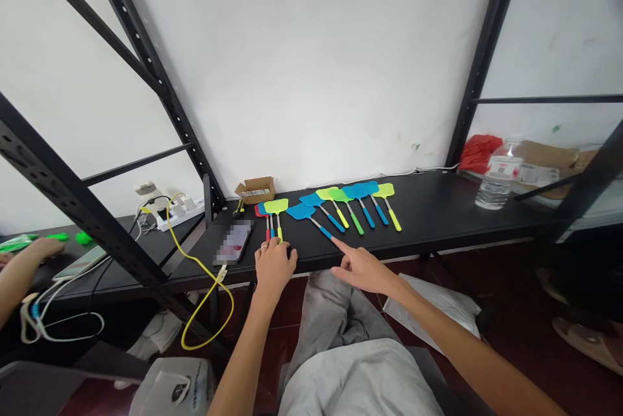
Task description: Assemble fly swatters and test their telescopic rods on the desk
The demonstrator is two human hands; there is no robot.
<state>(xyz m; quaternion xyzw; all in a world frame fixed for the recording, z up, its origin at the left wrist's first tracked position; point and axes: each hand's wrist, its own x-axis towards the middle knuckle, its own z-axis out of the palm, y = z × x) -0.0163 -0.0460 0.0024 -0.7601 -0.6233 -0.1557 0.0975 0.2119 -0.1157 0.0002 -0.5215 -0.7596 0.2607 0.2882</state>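
My left hand [275, 265] rests palm down at the table's front edge, fingers apart, over the handle ends of a few small fly swatters. Of these, a yellow fly swatter [276, 206] lies on top, partly covering a blue one and a red fly swatter [258, 211]. My right hand [363, 268] points with its index finger stretched out, the tip at the handle end of a slanted blue fly swatter [301, 211]. Its other fingers curl in, with nothing held. Farther right, several more fly swatters lie in an overlapping row, among them a green fly swatter [341, 195].
A phone [234, 242] with a yellow cable [232, 302] lies on the black table [428, 224]. Behind it stand a small cardboard box [256, 190] and a yellow-black tool [238, 209]. A water bottle [499, 176] stands right. Another person's hand [46, 248] is far left.
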